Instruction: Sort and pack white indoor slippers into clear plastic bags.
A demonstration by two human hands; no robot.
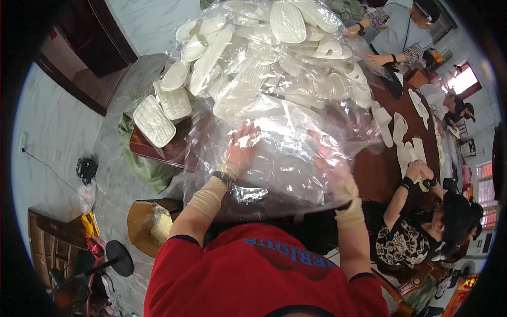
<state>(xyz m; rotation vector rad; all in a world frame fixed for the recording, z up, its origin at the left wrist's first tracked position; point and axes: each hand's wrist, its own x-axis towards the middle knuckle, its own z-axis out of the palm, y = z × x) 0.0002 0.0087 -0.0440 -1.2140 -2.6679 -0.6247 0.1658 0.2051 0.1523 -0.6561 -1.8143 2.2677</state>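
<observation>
A large clear plastic bag spreads across the table in front of me, with a heap of white slippers at its far part. My left hand lies flat with its fingers stretched out toward the slippers, at the bag's left side. Glare and film partly veil my right hand, which reaches forward at the bag's right side with fingers extended. Neither hand holds a slipper. Whether the hands are inside the bag or under a loose fold of it, I cannot tell.
Loose slippers overhang the dark red table's left corner. Green sacks and a cardboard box stand on the floor at left. A co-worker touches the bag's far right; another handles slippers at right.
</observation>
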